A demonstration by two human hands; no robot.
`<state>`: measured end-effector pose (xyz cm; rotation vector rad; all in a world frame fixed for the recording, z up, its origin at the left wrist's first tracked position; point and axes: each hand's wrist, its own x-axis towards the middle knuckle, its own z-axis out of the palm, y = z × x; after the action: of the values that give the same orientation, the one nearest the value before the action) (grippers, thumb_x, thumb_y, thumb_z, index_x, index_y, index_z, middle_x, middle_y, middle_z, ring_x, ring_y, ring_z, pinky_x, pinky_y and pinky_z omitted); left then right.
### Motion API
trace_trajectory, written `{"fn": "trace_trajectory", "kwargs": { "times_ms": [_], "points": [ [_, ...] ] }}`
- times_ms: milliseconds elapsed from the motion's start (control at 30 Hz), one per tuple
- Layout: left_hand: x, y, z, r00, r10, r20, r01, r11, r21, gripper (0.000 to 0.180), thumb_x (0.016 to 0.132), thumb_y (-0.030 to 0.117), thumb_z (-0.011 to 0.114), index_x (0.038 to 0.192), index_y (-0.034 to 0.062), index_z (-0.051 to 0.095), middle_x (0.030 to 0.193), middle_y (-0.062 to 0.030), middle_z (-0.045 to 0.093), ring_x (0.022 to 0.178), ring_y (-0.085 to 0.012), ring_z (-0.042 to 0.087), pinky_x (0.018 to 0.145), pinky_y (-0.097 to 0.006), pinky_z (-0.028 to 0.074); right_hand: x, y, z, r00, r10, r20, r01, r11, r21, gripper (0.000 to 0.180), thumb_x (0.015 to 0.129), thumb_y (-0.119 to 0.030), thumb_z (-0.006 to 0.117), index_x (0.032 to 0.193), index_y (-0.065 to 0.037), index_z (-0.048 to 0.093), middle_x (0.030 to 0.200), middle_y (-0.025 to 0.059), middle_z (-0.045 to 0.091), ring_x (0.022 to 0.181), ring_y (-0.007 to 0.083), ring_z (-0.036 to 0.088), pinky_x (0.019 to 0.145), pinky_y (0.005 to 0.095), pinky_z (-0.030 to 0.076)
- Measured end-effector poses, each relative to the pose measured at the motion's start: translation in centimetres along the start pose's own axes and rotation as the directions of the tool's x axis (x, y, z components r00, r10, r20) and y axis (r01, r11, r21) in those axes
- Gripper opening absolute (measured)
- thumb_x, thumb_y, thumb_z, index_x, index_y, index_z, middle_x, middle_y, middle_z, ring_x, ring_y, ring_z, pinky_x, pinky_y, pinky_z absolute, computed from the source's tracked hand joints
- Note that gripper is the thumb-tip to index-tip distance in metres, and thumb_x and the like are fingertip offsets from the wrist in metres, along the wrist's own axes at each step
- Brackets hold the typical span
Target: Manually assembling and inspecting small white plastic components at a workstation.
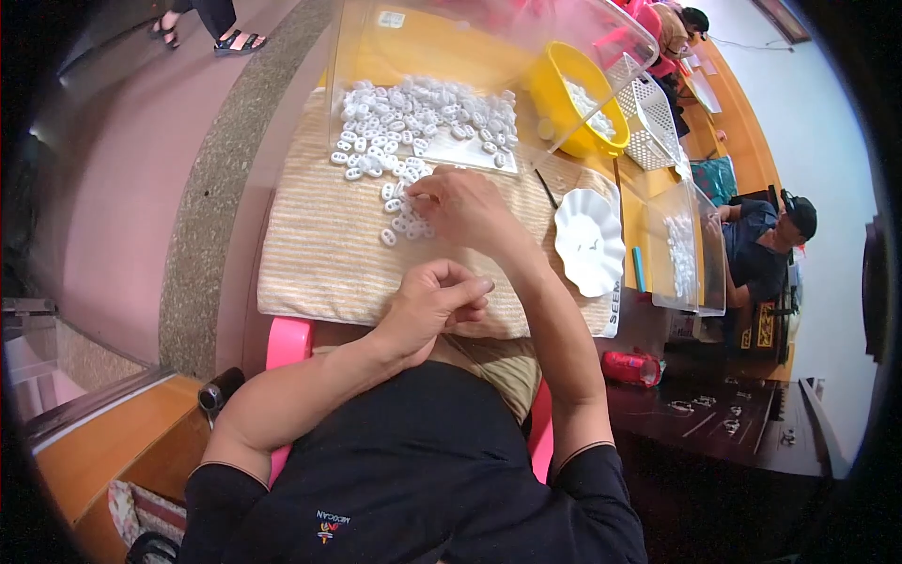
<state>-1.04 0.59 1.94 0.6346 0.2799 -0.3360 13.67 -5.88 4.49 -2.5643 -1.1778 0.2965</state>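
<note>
My right hand (463,209) reaches forward onto a striped beige cloth (319,254), with its fingertips among several small white plastic pieces (399,224) at the edge of a larger heap (423,117). Whether it pinches one I cannot tell. My left hand (435,303) rests nearer my body at the cloth's front edge, fingers curled into a loose fist; nothing shows in it. The heap spills from a clear plastic bin (489,38) tipped on its side.
A yellow bowl (573,94) with white pieces and a white basket (648,117) stand at the back right. A white scalloped dish (590,242) lies right of my hand. Another person (766,240) sits at right by a clear box (691,249). A red can (631,368) lies below.
</note>
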Motion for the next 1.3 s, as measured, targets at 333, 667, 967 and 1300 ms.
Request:
{"fn": "trace_trajectory", "kwargs": {
  "times_ms": [333, 667, 967, 1300],
  "points": [
    [0.1, -0.1, 0.0, 1.000, 0.003, 0.004, -0.003, 1.000, -0.007, 0.010, 0.088, 0.010, 0.068, 0.088, 0.0054, 0.060, 0.080, -0.0032, 0.063, 0.070, -0.0106, 0.063, 0.066, -0.023, 0.056, -0.5, 0.3, 0.2, 1.000, -0.013, -0.017, 0.012, 0.999, -0.037, 0.019, 0.082, -0.018, 0.060, 0.092, -0.007, 0.071, 0.090, 0.0142, 0.068, 0.085, 0.0340, 0.064, 0.075, 0.0423, 0.050],
    [0.0, 0.0, 0.0, 1.000, 0.003, 0.000, -0.003, 1.000, -0.017, 0.010, 0.089, 0.009, 0.067, 0.086, 0.0055, 0.059, 0.082, -0.0028, 0.063, 0.072, -0.0096, 0.062, 0.067, -0.024, 0.056, -1.8, 1.6, -1.4, 0.996, 0.087, 0.019, -0.089, 0.964, 0.251, 0.022, 0.079, -0.014, 0.065, 0.097, -0.004, 0.071, 0.082, 0.0132, 0.068, 0.074, 0.0230, 0.066, 0.065, 0.0329, 0.050],
    [0.0, 0.0, 0.0, 1.000, 0.001, 0.009, -0.001, 1.000, -0.013, 0.011, 0.089, 0.009, 0.067, 0.087, 0.0054, 0.057, 0.082, -0.0040, 0.063, 0.072, -0.0106, 0.062, 0.068, -0.025, 0.056, -2.4, 5.5, -1.5, 0.897, 0.250, -0.363, -0.279, 0.960, -0.029, 0.034, 0.080, -0.017, 0.067, 0.110, -0.003, 0.067, 0.086, 0.0133, 0.068, 0.085, 0.0320, 0.064, 0.079, 0.0411, 0.049],
    [0.1, -0.2, -0.1, 1.000, -0.012, 0.018, 0.012, 1.000, 0.001, 0.009, 0.089, 0.008, 0.067, 0.089, 0.0055, 0.058, 0.083, -0.0030, 0.063, 0.073, -0.0106, 0.063, 0.069, -0.025, 0.057, -2.1, 7.3, -0.9, 0.900, 0.269, -0.344, -0.333, 0.932, -0.141, 0.041, 0.079, -0.021, 0.067, 0.116, -0.004, 0.065, 0.093, 0.0149, 0.068, 0.090, 0.0321, 0.064, 0.081, 0.0415, 0.049]
  ]
}}
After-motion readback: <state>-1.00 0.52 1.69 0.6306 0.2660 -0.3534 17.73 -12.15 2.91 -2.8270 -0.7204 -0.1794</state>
